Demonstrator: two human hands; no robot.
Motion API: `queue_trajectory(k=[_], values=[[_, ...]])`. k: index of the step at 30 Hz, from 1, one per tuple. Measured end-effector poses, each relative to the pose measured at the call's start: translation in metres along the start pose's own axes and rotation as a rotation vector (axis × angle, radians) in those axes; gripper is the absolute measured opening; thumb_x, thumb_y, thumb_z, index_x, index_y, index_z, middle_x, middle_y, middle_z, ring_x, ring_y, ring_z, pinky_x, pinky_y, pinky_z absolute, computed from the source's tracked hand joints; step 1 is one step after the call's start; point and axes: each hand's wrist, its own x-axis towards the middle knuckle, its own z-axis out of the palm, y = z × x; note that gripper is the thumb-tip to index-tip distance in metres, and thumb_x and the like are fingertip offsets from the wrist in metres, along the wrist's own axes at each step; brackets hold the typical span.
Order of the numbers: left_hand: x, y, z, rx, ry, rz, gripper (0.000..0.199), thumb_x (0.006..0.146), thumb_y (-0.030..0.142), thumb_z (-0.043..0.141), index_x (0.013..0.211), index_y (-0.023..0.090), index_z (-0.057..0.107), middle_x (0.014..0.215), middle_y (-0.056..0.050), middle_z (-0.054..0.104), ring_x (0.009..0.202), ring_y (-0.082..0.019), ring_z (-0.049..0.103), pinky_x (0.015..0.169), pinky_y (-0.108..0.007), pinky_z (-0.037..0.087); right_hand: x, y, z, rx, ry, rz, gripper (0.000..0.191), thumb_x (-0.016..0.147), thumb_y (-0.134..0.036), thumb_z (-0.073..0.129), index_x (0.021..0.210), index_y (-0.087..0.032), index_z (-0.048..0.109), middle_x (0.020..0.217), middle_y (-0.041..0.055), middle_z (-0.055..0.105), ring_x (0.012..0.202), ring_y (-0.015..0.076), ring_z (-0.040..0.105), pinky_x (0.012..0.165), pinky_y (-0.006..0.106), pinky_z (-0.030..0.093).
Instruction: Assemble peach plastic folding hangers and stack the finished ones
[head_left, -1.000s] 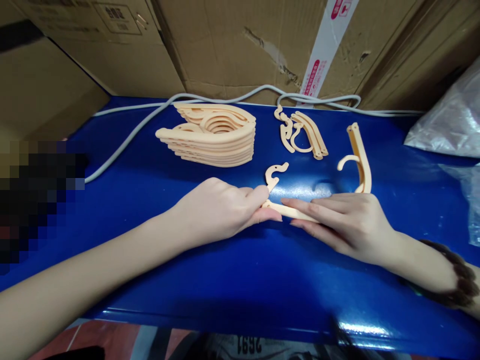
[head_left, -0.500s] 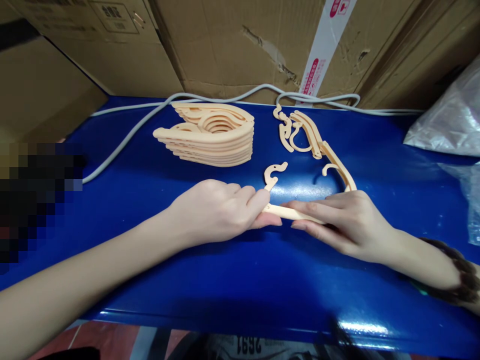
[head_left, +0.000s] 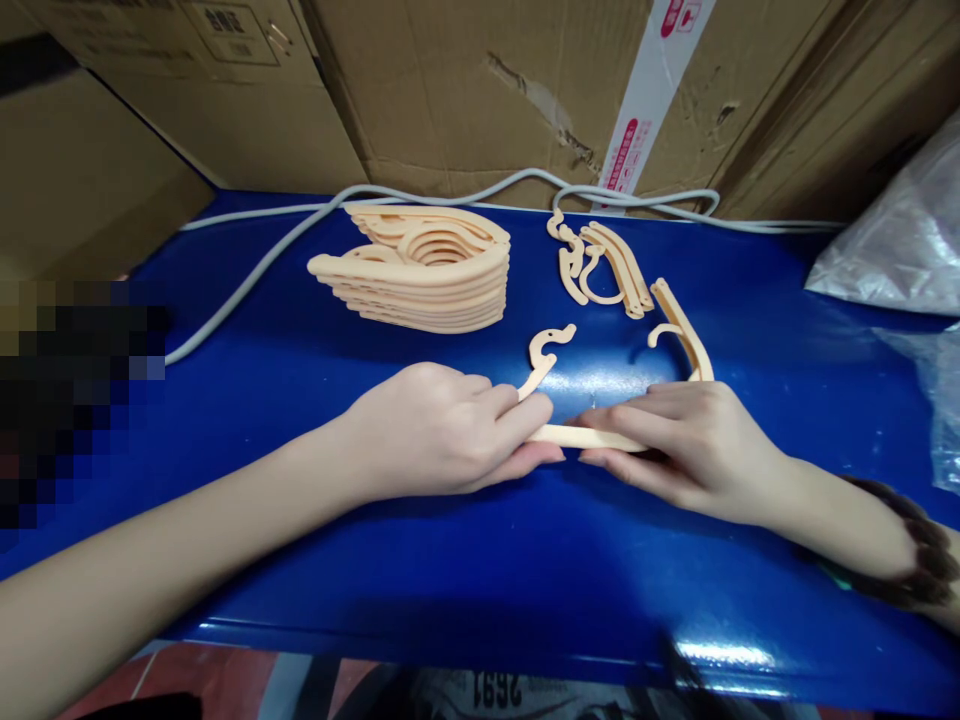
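Between my hands is a cream plastic strip. My left hand pinches its left end, and the fingers cover that end. My right hand grips the other end between thumb and fingers. A curved cream hook piece sticks up beyond my left fingers. Just past my right hand lies a cream arm piece with a hook, its lower end hidden by the hand. Farther back are loose cream pieces and small hooks. A neat stack of folded cream hangers stands at the back left.
The blue table has a grey cable along its back and left. Cardboard boxes stand behind it. A clear plastic bag lies at the right.
My left fingers have shifted slightly over the strip's left end, covering more of it. The hooked arm piece beyond my right hand now lies a little apart from the loose pieces.
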Motion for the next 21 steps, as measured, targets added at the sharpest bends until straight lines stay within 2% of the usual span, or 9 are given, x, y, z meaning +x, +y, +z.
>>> queue_trajectory(k=[4,8,11,14,17,21], values=[[-0.003,0.003,0.004,-0.074,0.042,0.010,0.036,0.102,0.042,0.037,0.078,0.020,0.053,0.055,0.004,0.056,0.045,-0.013,0.052,0.042,-0.029,0.025,0.001,0.001,-0.001,-0.016,0.009,0.021,0.026,0.097,-0.036,0.051,0.096,-0.016,0.067,0.072,0.0009,0.066,0.062,0.0118,0.057,0.061,0.027,0.035],[-0.006,0.004,0.009,-0.086,0.103,0.004,0.034,0.102,0.043,0.037,0.081,0.021,0.052,0.057,0.004,0.054,0.046,-0.014,0.050,0.043,-0.031,0.028,0.003,0.002,-0.001,-0.042,0.091,0.022,0.026,0.094,-0.040,0.056,0.093,-0.017,0.067,0.074,0.0027,0.064,0.070,0.0152,0.051,0.065,0.029,0.036],[-0.006,0.005,0.006,-0.093,0.127,0.012,0.034,0.102,0.041,0.037,0.079,0.020,0.050,0.056,0.004,0.054,0.046,-0.013,0.050,0.043,-0.030,0.030,0.004,0.004,-0.002,-0.117,0.149,0.069,0.016,0.093,-0.033,0.059,0.093,-0.021,0.069,0.085,0.0048,0.066,0.081,0.0186,0.053,0.073,0.033,0.037],[-0.004,0.006,-0.002,-0.085,0.121,0.068,0.032,0.102,0.037,0.039,0.079,0.019,0.052,0.058,0.003,0.058,0.048,-0.013,0.054,0.045,-0.028,0.033,0.004,0.005,-0.003,-0.202,0.252,0.202,0.010,0.090,-0.025,0.061,0.088,-0.023,0.070,0.094,0.0071,0.066,0.093,0.0240,0.055,0.082,0.041,0.037],[-0.004,0.006,-0.008,-0.066,0.112,0.112,0.033,0.102,0.036,0.038,0.079,0.019,0.054,0.060,0.003,0.061,0.048,-0.012,0.055,0.045,-0.027,0.036,0.004,0.007,-0.004,-0.231,0.394,0.336,0.009,0.087,-0.027,0.066,0.094,-0.023,0.070,0.112,0.0113,0.062,0.108,0.0300,0.052,0.091,0.049,0.038],[-0.004,0.003,-0.007,-0.056,0.152,0.100,0.032,0.103,0.034,0.037,0.080,0.019,0.053,0.061,0.003,0.061,0.047,-0.012,0.052,0.043,-0.028,0.035,0.004,0.012,-0.002,-0.104,0.543,0.373,0.020,0.083,-0.027,0.071,0.101,-0.022,0.066,0.128,0.0128,0.055,0.121,0.0303,0.050,0.101,0.050,0.041]])
